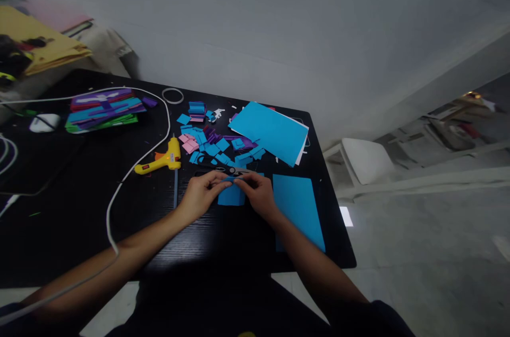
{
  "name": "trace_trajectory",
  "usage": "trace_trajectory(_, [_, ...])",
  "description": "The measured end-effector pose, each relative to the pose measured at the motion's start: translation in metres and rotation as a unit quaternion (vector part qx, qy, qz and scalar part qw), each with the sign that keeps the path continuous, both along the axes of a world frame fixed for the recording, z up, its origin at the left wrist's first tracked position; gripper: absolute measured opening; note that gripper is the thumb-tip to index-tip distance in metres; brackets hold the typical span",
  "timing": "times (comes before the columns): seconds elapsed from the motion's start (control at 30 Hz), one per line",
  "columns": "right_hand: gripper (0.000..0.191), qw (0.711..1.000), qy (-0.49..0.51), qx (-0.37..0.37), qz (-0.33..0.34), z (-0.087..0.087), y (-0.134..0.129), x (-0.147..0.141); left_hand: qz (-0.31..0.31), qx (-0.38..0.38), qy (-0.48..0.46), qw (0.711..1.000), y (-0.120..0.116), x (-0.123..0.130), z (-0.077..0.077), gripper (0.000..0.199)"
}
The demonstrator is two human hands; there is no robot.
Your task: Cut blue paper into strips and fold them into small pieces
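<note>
Both hands meet at a small piece of blue paper (231, 196) near the front middle of the black table. My left hand (202, 194) pinches its upper left edge between thumb and fingers. My right hand (258, 193) pinches the upper right edge, its fingertips close to the left ones. A crease line seems to run down the piece. Just beyond my fingers lie scissors (233, 170), partly hidden by the hands. A larger blue sheet (297, 204) lies flat beside my right hand, with my right forearm over part of it.
A yellow glue gun (169, 157) stands left of my hands; a white cable (109, 215) crosses my left forearm. Loose cut paper pieces (215, 148) lie beyond, with another blue sheet (271, 129) behind. Bundled coloured paper (105, 108) sits far left. A white chair (366, 159) is at right.
</note>
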State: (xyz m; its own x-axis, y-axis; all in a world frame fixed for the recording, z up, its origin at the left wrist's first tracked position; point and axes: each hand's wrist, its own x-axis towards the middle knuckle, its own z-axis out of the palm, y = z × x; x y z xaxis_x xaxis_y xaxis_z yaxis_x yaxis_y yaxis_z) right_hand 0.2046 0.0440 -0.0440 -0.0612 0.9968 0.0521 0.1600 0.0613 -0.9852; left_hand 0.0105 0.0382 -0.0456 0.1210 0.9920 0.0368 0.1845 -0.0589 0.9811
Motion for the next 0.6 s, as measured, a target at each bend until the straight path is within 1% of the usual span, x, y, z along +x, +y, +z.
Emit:
trace_trajectory(0.17, [0.022,1.000,0.000,-0.003,0.001,-0.0002,0.0000,-0.0005,-0.007,0.003,0.017,1.000,0.0002,0.0004,0.0040,0.033])
trace_trajectory(0.33, [0.022,1.000,-0.004,-0.005,0.009,0.0005,-0.0016,-0.0012,-0.009,0.021,0.016,1.000,-0.0003,0.0000,0.0092,0.029])
trace_trajectory(0.6, [0.023,1.000,0.002,-0.008,0.012,-0.0007,-0.0028,-0.0025,0.008,0.009,0.000,1.000,0.0008,0.0004,0.0068,0.028])
